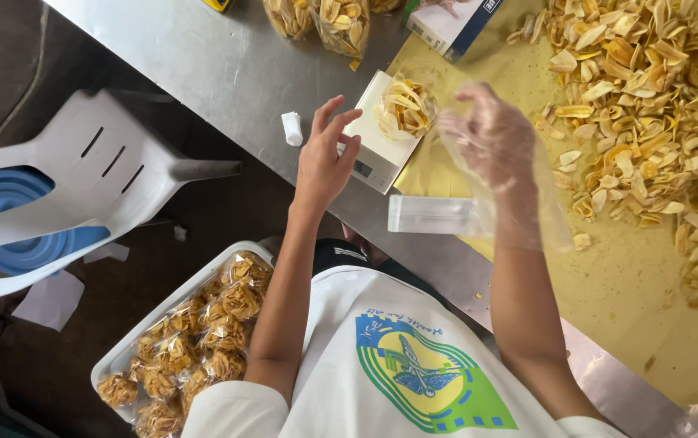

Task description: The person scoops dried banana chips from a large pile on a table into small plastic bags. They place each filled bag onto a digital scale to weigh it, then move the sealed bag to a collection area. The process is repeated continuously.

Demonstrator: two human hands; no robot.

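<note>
My bare left hand (325, 158) is spread open, its fingertips at the near edge of a small white scale (375, 156) on the steel table. A clear bag of yellow fried chips (404, 107) sits open on the scale. My right hand (491, 142) wears a loose clear plastic glove and hovers just right of the bag, fingers bunched toward its mouth. The glove blurs the fingertips, so whether they hold chips is unclear. A big heap of loose chips (649, 105) lies on a yellow sheet (633, 300) to the right.
A clear plastic packet (432, 215) lies near the table edge, below the scale. A small white piece (291, 128) lies left of it. A white tray (118, 357) with several packed chip bags is at my left. A white chair (81, 174) and a blue bucket (4, 203) stand beyond.
</note>
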